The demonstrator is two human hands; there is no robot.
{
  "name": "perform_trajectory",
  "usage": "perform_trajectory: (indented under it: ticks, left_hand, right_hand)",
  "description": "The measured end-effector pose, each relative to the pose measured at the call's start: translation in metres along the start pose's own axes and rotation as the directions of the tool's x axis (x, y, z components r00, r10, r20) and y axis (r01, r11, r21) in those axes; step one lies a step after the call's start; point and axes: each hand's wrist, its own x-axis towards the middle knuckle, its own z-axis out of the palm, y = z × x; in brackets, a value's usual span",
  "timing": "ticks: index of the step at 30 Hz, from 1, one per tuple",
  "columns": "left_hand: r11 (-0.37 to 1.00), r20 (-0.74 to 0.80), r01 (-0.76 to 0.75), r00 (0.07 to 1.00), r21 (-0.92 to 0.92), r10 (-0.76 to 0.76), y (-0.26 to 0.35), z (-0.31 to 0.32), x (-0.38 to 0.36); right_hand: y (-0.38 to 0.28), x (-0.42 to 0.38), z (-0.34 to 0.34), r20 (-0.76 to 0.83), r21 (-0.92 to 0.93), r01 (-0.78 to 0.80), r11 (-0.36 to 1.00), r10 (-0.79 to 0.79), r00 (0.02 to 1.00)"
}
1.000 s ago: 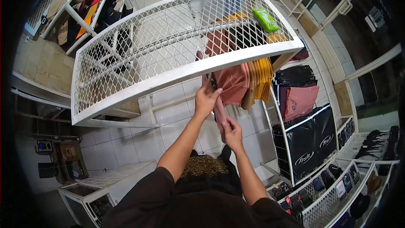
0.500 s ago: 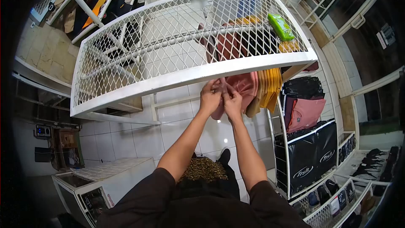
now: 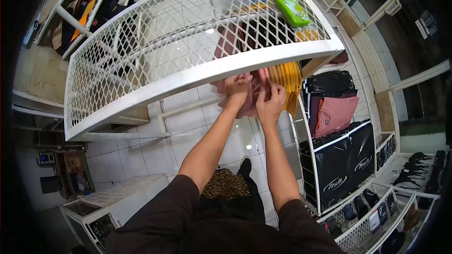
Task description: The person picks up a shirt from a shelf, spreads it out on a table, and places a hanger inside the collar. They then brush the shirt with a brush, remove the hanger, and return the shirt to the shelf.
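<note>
Below the front bar of a white mesh rack (image 3: 197, 73), a dusty-pink garment (image 3: 250, 106) hangs among other clothes. My left hand (image 3: 238, 90) is closed on its cloth near the top, fingers curled just under the bar. A little to the right, my right hand (image 3: 271, 104) pinches the pink cloth with fingers and thumb. Several mustard-yellow garments (image 3: 288, 77) hang close together just right of my right hand. The mesh and bar partly cover the garments' upper parts, and my hands hide some of the pink cloth.
A green packet (image 3: 292, 11) lies on top of the mesh. At right, a folded pink shirt (image 3: 335, 114) rests in a shelf stack above a large black bag (image 3: 343, 164). A low white case (image 3: 127, 200) stands at lower left. Caps sit on a rack at upper left.
My hands have moved slightly apart, the right one shifting right towards the yellow garments. The pink cloth is spread differently between them. The whole view has shifted a little.
</note>
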Motion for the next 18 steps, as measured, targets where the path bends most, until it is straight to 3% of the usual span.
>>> perform_trajectory:
  ticks: [1, 2, 4, 5, 9, 12, 14, 15, 16, 18]
  left_hand:
    - [0.989, 0.011, 0.026, 1.0, 0.144, -0.028, 0.004, 0.008, 0.005]
    - [0.989, 0.018, 0.025, 0.999, 0.143, -0.028, 0.006, 0.02, 0.005]
    - [0.998, -0.043, 0.044, 0.998, -0.035, -0.046, 0.02, 0.046, 0.001]
    - [0.998, 0.039, -0.031, 0.999, -0.054, 0.033, 0.005, 0.048, 0.008]
    - [1.0, 0.1, 0.026, 0.995, -0.004, -0.026, 0.009, 0.052, 0.005]
    - [0.992, 0.139, -0.018, 0.99, -0.127, 0.036, -0.009, 0.046, 0.01]
    - [0.982, 0.081, -0.088, 0.994, 0.17, 0.075, -0.005, 0.041, 0.004]
    - [0.92, 0.129, -0.019, 0.991, 0.391, -0.035, 0.012, 0.037, -0.003]
    - [0.923, 0.131, -0.026, 0.991, 0.383, -0.026, -0.001, 0.032, -0.008]
    - [0.833, 0.168, -0.274, 0.961, 0.48, 0.22, -0.021, 0.023, -0.025]
  right_hand:
    - [0.008, 0.004, -0.003, -0.02, -0.015, -0.005, 1.0, 0.005, 1.0]
    - [0.016, 0.008, -0.005, -0.04, -0.029, -0.009, 1.0, 0.008, 0.999]
    - [0.026, 0.013, -0.009, -0.093, -0.062, 0.021, 0.998, -0.026, 0.995]
    - [0.034, 0.016, -0.009, -0.067, 0.0, 0.008, 1.0, -0.008, 0.998]
    - [0.044, 0.024, -0.014, -0.018, 0.114, -0.047, 0.992, 0.049, 0.999]
    - [0.043, 0.025, -0.014, 0.032, 0.151, -0.036, 0.988, 0.031, 0.999]
    - [0.035, 0.021, -0.014, 0.018, 0.157, -0.067, 0.985, 0.065, 0.998]
    - [0.039, 0.016, -0.009, -0.015, 0.128, -0.06, 0.99, 0.062, 0.998]
    - [0.038, 0.012, -0.01, -0.022, 0.126, -0.05, 0.991, 0.053, 0.998]
    - [0.031, 0.0, -0.018, 0.012, 0.124, -0.129, 0.984, 0.128, 0.992]
